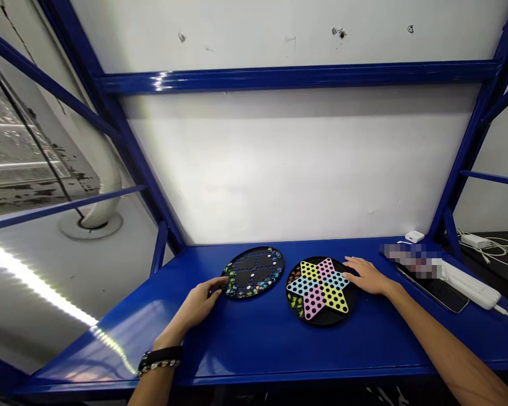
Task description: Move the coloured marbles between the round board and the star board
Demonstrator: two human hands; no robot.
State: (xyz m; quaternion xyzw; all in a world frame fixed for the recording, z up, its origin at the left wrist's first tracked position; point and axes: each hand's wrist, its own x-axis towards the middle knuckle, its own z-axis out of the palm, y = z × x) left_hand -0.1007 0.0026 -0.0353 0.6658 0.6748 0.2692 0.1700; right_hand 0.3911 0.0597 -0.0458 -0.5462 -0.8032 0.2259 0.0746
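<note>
Your left wrist (pixel 158 361) sits closest, circled by a black band and a beaded strand, just behind the front lip of the glossy blue steel bench (pixel 275 352). Beyond it, your left hand (pixel 201 299) meets the near edge of a round black plastic board (pixel 254 272) dotted with small coloured glass marbles. Its fingers curve loosely, tips at the rim, with no firm grip visible. Your right hand (pixel 364 276) lies wide and flat, fingertips over the right side of a second round black board (pixel 320 290), which carries a six-pointed pastel star in yellow, pink and blue. It holds nothing you can see.

The two boards sit just apart, side by side, apparently so each falls under one hand. Your touch on each rim looks like steadying rather than lifting. Both boards are circular, so neither has a long axis, but the star's pink arms form a line from the wall side toward you, slightly tilted. Green and red marbles (pixel 295 290) fill the star board's left edge.

To your right lie a black smartphone (pixel 432 290) and a long white power strip (pixel 469 285), with a small white box (pixel 414 237) behind them; a blurred patch hides part of that corner.
</note>
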